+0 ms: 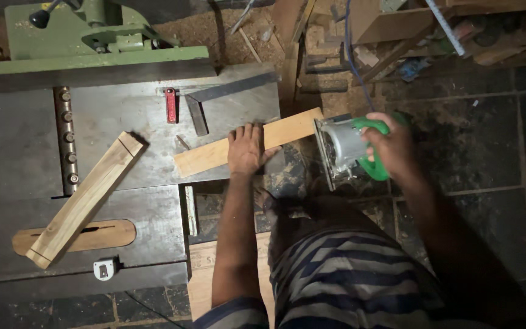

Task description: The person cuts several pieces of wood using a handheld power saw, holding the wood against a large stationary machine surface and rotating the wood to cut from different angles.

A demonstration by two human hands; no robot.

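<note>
Mid-cut here: my left hand (246, 150) is pressed flat, pinning the plank (214, 156) on the saw table (129, 116), and my right hand (391, 146) is wrapped around the green circular saw (347, 147) at the overhanging end. Next it probably needs a steady push.

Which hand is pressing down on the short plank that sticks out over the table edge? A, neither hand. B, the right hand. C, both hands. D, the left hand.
D: the left hand lies flat on the plank, while the right hand grips the green handle of the power saw at the plank's overhanging end.
</note>
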